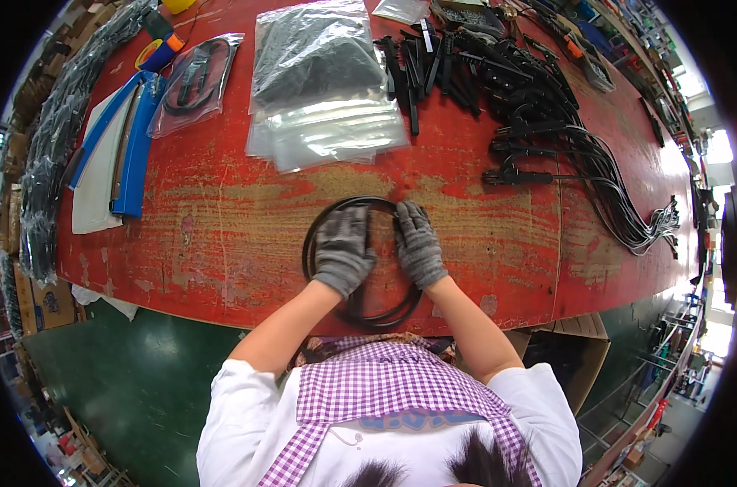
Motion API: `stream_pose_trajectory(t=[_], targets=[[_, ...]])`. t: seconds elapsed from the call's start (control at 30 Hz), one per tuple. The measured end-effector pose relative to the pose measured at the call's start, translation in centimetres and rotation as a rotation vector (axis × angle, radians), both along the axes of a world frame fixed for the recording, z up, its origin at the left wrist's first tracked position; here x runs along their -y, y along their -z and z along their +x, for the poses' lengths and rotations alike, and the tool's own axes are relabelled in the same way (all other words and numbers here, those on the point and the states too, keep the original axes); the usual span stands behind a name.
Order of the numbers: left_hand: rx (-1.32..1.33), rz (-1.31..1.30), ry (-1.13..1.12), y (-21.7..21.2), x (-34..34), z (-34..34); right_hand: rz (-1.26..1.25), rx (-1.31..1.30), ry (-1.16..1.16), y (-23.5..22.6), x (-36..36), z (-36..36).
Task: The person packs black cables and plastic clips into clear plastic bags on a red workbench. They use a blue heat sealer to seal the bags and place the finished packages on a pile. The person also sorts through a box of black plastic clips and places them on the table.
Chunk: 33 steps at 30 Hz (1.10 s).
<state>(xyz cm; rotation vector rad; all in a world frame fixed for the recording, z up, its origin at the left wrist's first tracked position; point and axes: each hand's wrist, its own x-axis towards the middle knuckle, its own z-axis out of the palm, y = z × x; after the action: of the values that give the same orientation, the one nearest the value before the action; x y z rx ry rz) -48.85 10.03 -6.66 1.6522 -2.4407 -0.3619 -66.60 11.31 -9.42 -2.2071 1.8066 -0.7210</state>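
Item 1: left hand [341, 247], grey knit glove, pressing flat and fingers loosely spread on the left half of a coiled black cable [360, 261].

Item 2: right hand [419, 243], same glove, fingers curled over the coil's upper right arc, pinching it near the top.

Item 3: the coil is lying directly under and between both hands on the worn red table [222, 235], a near-round loop slightly longer toward the person; both hands are equally near.

Item 4: just beyond the fingertips, a stack of clear plastic bags [328, 130], rectangular, the top 1 showing dark contents.

Item 5: farther left of the left hand, a bagged black cable [196, 81] and blue folders [133, 146].

Item 6: beyond and right of the right hand, a heap of loose black cables [539, 122] is trailing toward the table edge.
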Motion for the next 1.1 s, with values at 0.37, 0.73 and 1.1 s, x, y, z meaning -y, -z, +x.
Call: stream_pose_trajectory(t=[0.37,0.73,1.1], targets=[[-0.294,-0.169,-0.153,0.1,-1.8,5.4,0.111,0.112,0.311,-3.3,10.8,-2.3],[-0.304,-0.161,-0.163,0.8,-1.4,5.7,0.925,2.072,-0.137,-8.3,18.5,-8.3],[-0.322,-0.153,-0.117,0.9,-1.4,5.8,1.148,1.639,0.365,-6.6,-9.8,2.9]])
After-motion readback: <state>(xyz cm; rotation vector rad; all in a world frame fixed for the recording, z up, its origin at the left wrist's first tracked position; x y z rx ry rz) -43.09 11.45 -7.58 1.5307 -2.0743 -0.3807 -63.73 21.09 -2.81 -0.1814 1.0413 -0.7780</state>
